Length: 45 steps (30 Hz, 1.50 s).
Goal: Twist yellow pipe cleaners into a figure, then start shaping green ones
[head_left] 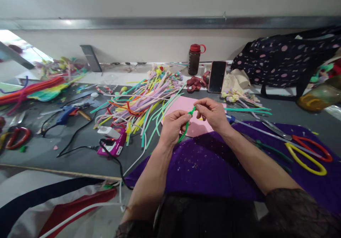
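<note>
Between my two hands is a bright green pipe cleaner [187, 128], bent, with one end hanging below my left fingers. My left hand [176, 123] pinches it near its middle, thumb on top. Thumb and forefinger of my right hand [211, 113] are closed on its upper end. Both hands are above a pink sheet [176, 107] and a purple cloth [197, 167] that reaches toward my lap. Left of the hands lies a heap of pastel pipe cleaners [149, 96].
Scissors with red and yellow handles [306, 160] lie right, red-handled scissors [18, 138] far left. A blue glue gun [68, 113] and a magenta power strip [114, 145] trail cords. Behind stand a bottle [194, 62], a phone [217, 76] and a dotted bag [279, 60].
</note>
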Motion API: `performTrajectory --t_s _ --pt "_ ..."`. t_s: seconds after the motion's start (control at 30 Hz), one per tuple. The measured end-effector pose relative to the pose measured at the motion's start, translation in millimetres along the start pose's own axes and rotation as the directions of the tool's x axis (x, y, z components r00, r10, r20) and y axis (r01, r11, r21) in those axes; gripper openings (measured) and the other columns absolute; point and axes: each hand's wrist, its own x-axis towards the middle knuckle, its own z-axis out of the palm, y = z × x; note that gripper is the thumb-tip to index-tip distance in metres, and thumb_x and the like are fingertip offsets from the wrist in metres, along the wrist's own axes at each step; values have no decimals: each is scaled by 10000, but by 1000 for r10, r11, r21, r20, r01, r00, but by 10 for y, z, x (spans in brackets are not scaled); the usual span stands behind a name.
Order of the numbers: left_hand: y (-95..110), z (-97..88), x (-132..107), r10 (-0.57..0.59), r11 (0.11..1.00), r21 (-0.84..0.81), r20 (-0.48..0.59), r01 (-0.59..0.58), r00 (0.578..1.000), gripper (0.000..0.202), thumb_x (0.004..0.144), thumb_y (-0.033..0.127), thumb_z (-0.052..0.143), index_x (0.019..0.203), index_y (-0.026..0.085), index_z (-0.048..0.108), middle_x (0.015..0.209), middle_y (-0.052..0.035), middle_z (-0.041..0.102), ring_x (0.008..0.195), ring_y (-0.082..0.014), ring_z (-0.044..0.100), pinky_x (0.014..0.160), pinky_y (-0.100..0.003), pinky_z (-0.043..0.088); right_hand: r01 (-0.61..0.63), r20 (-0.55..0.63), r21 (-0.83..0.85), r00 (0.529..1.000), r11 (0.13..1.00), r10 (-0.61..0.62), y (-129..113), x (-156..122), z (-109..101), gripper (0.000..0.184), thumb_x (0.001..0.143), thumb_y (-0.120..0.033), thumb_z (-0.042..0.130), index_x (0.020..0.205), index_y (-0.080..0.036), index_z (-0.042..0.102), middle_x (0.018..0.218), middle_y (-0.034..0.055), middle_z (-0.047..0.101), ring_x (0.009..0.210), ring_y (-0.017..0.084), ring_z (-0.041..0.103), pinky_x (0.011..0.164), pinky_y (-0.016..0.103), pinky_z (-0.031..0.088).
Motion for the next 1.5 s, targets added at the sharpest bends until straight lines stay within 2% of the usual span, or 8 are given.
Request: performTrajectory --t_s 0.27,0.4,0.57,0.67,0.83,1.03,1.23,1.5 --pt "34 -16 5 14 1000 -7 -30 -14 999 169 638 287 649 687 139 584 521 38 545 350 -11 364 335 -138 241 66 124 -129 991 989 -50 49 -7 14 195 784 -361 518 792 -167 542 630 -21 552 491 90 548 441 195 380" --pt "14 -35 21 149 970 215 -138 -117 979 170 658 321 617 681 156 582 521 45 536 374 -33 368 378 -169 273 133 220 -462 975 877 -32 -43 -42 42 194 839 -310 428 766 -162 530 641 1 570 538 106 543 518 216 378" --pt "-42 -25 25 437 598 764 -60 -241 897 119 702 257 549 648 168 608 568 29 558 528 -80 474 534 -203 346 294 348 -872 935 391 72 -217 -168 115 227 854 -253 373 854 -129 562 834 118 625 721 209 583 602 283 361" --pt "-72 -30 36 439 378 894 55 -240 897 110 704 192 514 644 177 605 593 17 579 556 -94 491 558 -215 341 324 369 -906 920 273 131 -255 -203 118 240 850 -228 360 888 -118 571 868 142 625 753 237 591 629 305 365" --pt "-84 -78 61 357 283 899 224 -334 907 139 709 171 496 704 184 634 656 -3 618 603 -108 523 574 -217 351 342 396 -831 917 439 36 -234 -102 -23 222 837 -231 403 844 -130 601 856 114 634 767 205 582 651 289 374" --pt "-65 -59 20 298 546 742 262 -389 918 126 730 213 520 719 182 642 655 11 613 587 -91 515 566 -202 362 -19 379 -318 914 948 145 -107 58 -200 149 749 -273 523 713 -147 595 559 -13 551 461 81 494 442 191 340" --pt "-99 -21 27 222 859 440 142 -263 965 143 703 296 591 724 161 636 633 10 589 552 -84 474 528 -202 355 -439 382 130 850 889 363 43 78 -129 172 664 -318 606 679 -162 534 428 -58 490 343 64 445 320 150 255" --pt "-122 -42 83 283 861 461 -83 -215 956 201 693 347 590 642 153 608 525 39 524 470 -65 417 481 -201 324 -235 224 4 948 972 228 54 1 41 201 731 -323 517 648 -143 550 543 -12 563 386 62 475 325 153 294"
